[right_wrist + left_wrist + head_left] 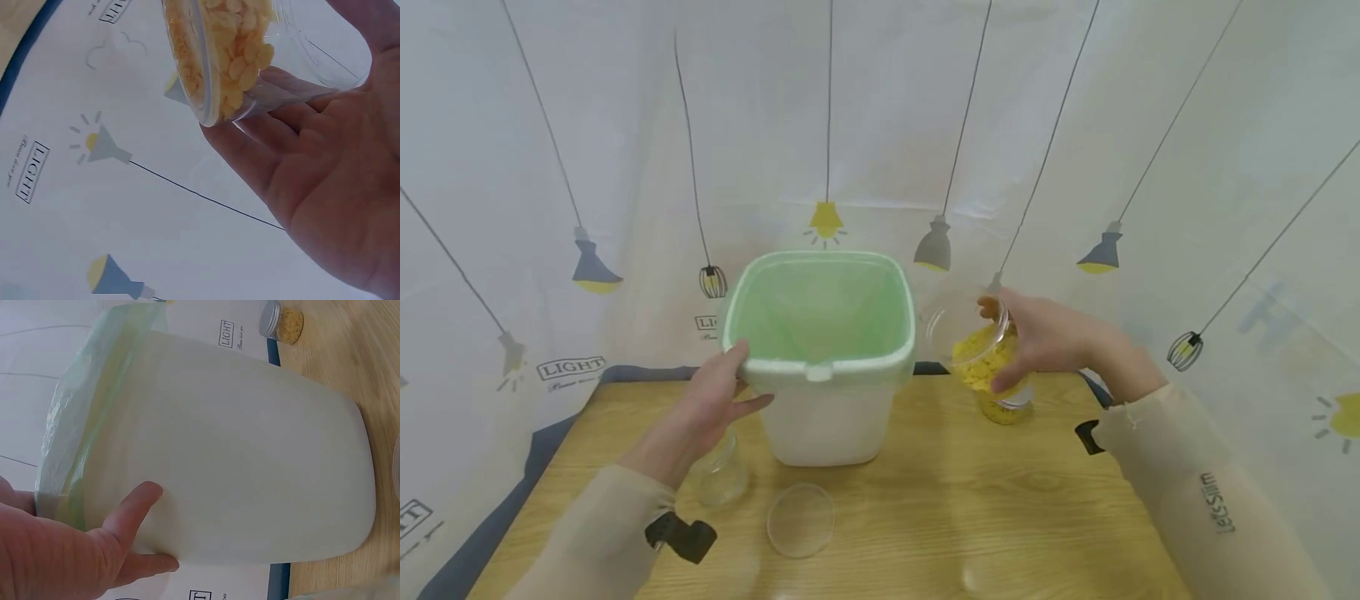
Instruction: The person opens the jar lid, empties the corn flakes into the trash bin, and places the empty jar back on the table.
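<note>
A white bin [827, 425] lined with a pale green bag [820, 300] stands on the table. My left hand [722, 400] grips its rim at the near left corner, and the left wrist view shows the thumb [139, 506] against the white wall. To the right of the bin, my right hand [1045, 337] holds a clear jar [958, 321] up off the table. This jar is tilted, and yellow flakes [234, 50] lie inside it. Below it sits a smaller jar [290, 325] with a silver lid and yellow contents, partly hidden in the head view.
A clear glass jar [722, 483] stands at the left, partly behind my left forearm. In front of the bin a clear round disc [801, 521] lies flat on the wooden table [1000, 517]. A white cloth [760, 108] printed with lamps hangs behind.
</note>
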Demonstrator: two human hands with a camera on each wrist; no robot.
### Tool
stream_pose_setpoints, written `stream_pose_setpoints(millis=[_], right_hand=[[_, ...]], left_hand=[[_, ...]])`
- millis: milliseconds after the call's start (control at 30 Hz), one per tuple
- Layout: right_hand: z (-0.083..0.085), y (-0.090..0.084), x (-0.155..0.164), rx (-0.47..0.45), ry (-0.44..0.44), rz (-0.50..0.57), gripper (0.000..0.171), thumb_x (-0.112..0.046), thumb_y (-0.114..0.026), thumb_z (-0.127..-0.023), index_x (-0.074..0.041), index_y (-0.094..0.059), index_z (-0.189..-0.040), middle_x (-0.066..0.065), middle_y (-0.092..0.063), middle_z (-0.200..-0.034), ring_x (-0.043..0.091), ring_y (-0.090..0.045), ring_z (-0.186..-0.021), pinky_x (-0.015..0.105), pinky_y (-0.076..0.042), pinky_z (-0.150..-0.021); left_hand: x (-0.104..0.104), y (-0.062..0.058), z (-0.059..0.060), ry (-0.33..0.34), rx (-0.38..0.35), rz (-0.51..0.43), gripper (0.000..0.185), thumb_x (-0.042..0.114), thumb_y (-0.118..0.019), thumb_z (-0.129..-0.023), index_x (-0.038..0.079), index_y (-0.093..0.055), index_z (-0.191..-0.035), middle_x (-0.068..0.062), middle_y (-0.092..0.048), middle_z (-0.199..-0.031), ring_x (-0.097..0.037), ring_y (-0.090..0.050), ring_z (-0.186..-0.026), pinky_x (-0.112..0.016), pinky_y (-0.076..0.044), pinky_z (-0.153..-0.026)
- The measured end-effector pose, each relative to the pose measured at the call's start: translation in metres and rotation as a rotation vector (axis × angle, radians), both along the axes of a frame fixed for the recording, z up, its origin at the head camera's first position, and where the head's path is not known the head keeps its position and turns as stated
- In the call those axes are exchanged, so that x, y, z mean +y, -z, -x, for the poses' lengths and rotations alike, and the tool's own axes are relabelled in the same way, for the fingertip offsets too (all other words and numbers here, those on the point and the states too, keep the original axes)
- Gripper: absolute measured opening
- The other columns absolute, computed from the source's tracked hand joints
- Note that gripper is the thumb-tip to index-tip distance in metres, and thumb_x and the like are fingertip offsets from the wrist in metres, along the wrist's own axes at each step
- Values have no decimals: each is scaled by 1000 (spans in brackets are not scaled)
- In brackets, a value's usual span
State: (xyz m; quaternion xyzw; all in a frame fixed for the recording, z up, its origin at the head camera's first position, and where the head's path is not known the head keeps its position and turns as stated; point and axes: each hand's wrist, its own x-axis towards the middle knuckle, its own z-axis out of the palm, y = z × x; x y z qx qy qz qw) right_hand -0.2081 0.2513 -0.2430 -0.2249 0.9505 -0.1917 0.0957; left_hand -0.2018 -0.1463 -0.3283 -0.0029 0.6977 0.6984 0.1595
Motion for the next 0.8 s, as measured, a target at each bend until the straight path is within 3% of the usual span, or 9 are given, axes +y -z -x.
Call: stream_pose_setpoints(millis=[267,433,800], right_hand=[[11,-28,-10,-1,29,-16,102,-33,-91,-63,-4,-33,-143,17,-47,-145,35,-51,-127,55,-43,-106],[16,-41,-24,1,41,-27,97,-31,-91,-64,-8,-36,-140,12,-53,-136,29,-55,-118,50,-48,-99],[31,-54,-53,12,17,-9,86,-17,-89,-64,-13,-39,-134,5,-56,-122,24,-56,-107,41,-51,-95]], left_hand=[[7,0,-4,15,12,-10,59,40,-21,-106,4,-18,-153,-19,-23,-154,-36,-18,-150,-54,-36,-114],[6,2,-7,-5,7,-43,61,39,-22,-106,6,-9,-156,-19,-12,-160,-37,-8,-151,-53,-34,-116],[3,2,-10,-40,1,-56,60,32,-24,-103,8,-8,-156,-16,-13,-160,-33,-10,-152,-50,-35,-116]])
